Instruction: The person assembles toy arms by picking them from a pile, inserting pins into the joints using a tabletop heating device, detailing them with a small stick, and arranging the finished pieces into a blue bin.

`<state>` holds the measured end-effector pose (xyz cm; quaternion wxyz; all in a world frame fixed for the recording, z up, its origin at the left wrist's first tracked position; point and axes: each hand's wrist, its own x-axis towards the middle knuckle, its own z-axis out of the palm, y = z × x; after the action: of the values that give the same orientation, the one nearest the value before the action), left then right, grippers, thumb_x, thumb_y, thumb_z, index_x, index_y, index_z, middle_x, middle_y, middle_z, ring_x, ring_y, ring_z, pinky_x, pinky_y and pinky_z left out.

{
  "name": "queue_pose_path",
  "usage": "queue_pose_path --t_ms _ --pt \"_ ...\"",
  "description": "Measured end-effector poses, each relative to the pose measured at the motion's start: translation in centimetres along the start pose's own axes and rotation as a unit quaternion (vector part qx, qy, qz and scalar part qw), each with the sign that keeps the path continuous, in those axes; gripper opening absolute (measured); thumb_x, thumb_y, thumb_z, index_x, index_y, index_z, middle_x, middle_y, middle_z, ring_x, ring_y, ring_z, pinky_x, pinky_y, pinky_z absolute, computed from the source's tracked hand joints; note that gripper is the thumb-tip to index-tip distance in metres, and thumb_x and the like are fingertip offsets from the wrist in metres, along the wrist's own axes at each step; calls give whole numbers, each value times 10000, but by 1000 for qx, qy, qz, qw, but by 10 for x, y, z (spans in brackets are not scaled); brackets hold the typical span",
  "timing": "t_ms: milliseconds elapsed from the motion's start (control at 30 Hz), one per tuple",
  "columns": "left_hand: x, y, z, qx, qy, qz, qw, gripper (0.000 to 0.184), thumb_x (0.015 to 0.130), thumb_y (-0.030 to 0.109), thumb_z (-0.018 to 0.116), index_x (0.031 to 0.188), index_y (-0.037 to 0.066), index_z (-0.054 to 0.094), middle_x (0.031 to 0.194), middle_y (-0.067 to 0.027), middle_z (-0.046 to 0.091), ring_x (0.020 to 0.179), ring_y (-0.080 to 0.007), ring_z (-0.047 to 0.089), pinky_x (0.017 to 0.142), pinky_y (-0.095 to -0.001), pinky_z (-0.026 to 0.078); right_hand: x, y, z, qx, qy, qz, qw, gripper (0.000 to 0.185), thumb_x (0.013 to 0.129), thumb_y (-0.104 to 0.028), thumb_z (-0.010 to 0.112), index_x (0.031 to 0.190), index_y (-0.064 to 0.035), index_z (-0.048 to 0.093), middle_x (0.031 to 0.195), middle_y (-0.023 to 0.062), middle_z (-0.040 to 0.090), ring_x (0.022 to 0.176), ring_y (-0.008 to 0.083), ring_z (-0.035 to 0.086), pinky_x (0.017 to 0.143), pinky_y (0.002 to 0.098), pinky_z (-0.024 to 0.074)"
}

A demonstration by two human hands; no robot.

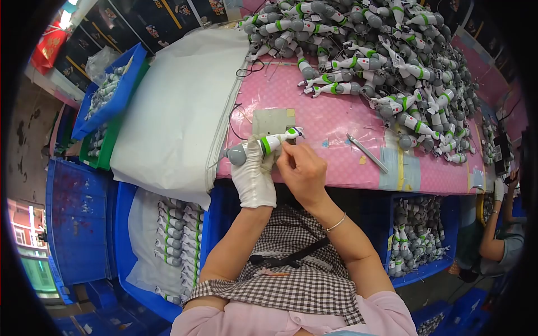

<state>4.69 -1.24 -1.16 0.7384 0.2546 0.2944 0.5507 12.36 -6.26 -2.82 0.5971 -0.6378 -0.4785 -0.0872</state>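
A white toy arm [270,144] with a green band and a grey ball end lies across my left hand [253,176]. That hand wears a white glove, and its fingers are wrapped round the toy arm near the grey ball. My right hand [303,171] is bare, its fingers pinched together beside the toy's hand end. Whatever is between these fingertips is too small to make out. Just beyond both hands, a grey metal plate [269,122] lies on the pink table. To the right rests a thin, pen-like silver tool [367,152].
A large heap of toy arms [358,61] covers the table's back right. White sheeting [174,106] lies at left. Blue bins [128,246] with toy arms stand below the edge on both sides. Another blue bin [92,120] is at upper left. A co-worker [499,241] is at far right.
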Motion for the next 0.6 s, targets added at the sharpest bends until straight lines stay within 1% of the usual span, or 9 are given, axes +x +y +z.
queue_pose_path --t_ms 100,167,200,267,400,467,533,600 --pt "1 -2 0 -3 23 11 1000 225 843 180 686 921 1 575 909 -83 619 795 -210 629 723 -329 573 -5 -4 2 -9 -11 -23 1000 96 726 29 666 810 7 625 621 85 554 492 183 535 443 294 412" --pt "-1 0 3 1 24 9 1000 224 842 181 687 916 1 576 903 -80 619 797 -207 628 725 -325 571 -1 2 2 -4 20 -12 1000 92 736 8 655 799 -24 596 624 81 519 483 232 528 421 343 415" --pt "-1 0 4 5 24 7 1000 223 841 181 688 910 1 577 897 -78 619 799 -203 627 726 -321 569 -1 0 2 -3 20 -13 1000 92 736 8 655 799 -24 596 624 81 519 483 232 528 421 343 415" --pt "0 -2 2 3 25 10 1000 219 841 181 688 903 2 580 899 -77 620 797 -202 628 725 -320 569 -3 -4 2 -1 -17 -34 999 107 729 10 655 814 -24 600 638 86 534 493 234 542 421 336 423" --pt "-2 1 4 9 10 13 1000 211 839 179 690 889 3 586 898 -68 620 810 -194 627 731 -318 568 1 2 1 -2 10 -23 1000 96 734 7 658 797 -31 595 624 77 518 480 223 529 412 336 412" --pt "1 -3 1 6 18 17 1000 214 839 180 690 892 1 586 896 -70 621 802 -196 629 729 -320 569 -2 -2 1 10 -23 -39 999 100 733 10 655 805 -27 597 636 86 532 486 235 538 416 339 418" --pt "0 -2 1 5 26 23 999 217 839 182 689 894 -2 587 894 -72 622 794 -198 631 727 -322 569 -1 4 2 1 -6 -41 999 93 737 9 655 799 -26 595 635 85 531 483 234 535 415 339 416" --pt "-2 0 4 5 2 16 1000 208 838 166 689 909 1 584 897 -73 620 800 -198 629 724 -322 568 -1 4 2 -9 10 -44 999 87 741 8 655 794 -24 594 633 84 529 479 233 532 414 339 414"
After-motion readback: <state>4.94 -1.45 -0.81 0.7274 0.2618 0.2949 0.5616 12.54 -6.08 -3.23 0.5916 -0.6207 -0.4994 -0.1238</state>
